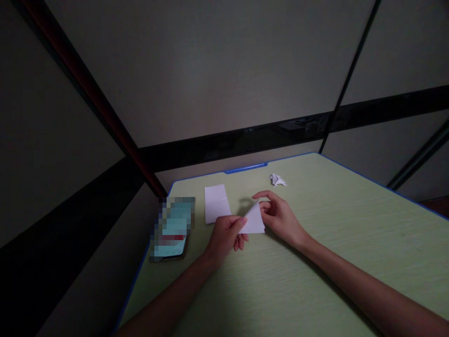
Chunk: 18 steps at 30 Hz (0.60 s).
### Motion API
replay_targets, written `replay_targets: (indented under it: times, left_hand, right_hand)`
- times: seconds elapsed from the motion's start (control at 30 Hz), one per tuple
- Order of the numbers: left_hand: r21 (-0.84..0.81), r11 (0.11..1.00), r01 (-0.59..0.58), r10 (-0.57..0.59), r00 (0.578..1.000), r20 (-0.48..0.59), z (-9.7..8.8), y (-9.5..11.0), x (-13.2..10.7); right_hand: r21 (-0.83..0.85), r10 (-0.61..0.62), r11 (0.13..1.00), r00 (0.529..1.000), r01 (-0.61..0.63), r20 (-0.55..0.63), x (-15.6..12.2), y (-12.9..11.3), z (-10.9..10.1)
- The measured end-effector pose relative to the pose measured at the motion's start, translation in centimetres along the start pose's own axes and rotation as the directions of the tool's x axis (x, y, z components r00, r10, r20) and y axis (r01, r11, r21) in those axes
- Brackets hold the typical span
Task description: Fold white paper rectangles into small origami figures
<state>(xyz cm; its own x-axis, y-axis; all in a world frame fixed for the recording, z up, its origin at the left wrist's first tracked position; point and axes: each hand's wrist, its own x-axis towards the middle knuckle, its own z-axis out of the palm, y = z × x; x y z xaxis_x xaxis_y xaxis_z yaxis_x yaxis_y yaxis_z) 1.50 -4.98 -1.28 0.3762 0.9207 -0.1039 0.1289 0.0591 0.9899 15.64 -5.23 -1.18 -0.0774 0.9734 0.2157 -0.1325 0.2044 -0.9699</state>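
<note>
A small white sheet of paper (pixel 253 221), folded into a pointed, roughly triangular shape, is held above the table. My left hand (pixel 226 234) is closed on its left side, thumb on top and fingers underneath. My right hand (pixel 278 217) is at the paper's right edge with its fingers curved and apart, the index finger reaching past the upper tip. Whether its fingertips touch the paper is hard to tell. Behind my left hand lies a flat white rectangle of paper (pixel 216 202). A small folded white paper figure (pixel 277 180) rests farther back.
A phone (pixel 175 229) with a lit, partly blurred screen lies at the table's left side. The pale green table (pixel 336 262) has a blue rim and a blue strip (pixel 246 168) at its back edge. Grey panels with a dark band (pixel 231 145) stand directly behind.
</note>
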Motion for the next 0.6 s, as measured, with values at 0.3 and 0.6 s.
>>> replay_targets:
  times: [0.3,0.6]
  left_hand:
    - [0.074,0.993,-0.089,0.101,0.98,-0.172,-0.5,0.2,-0.1]
    - [-0.036,0.99,-0.135,0.133,0.99,-0.056,-0.8,0.3,0.2]
  right_hand:
    - [-0.161,0.032,0.987,0.995,-0.015,0.098,-0.5,-1.1,0.3]
    - [-0.22,0.075,0.972,0.996,-0.082,-0.04,0.2,0.0,-0.6]
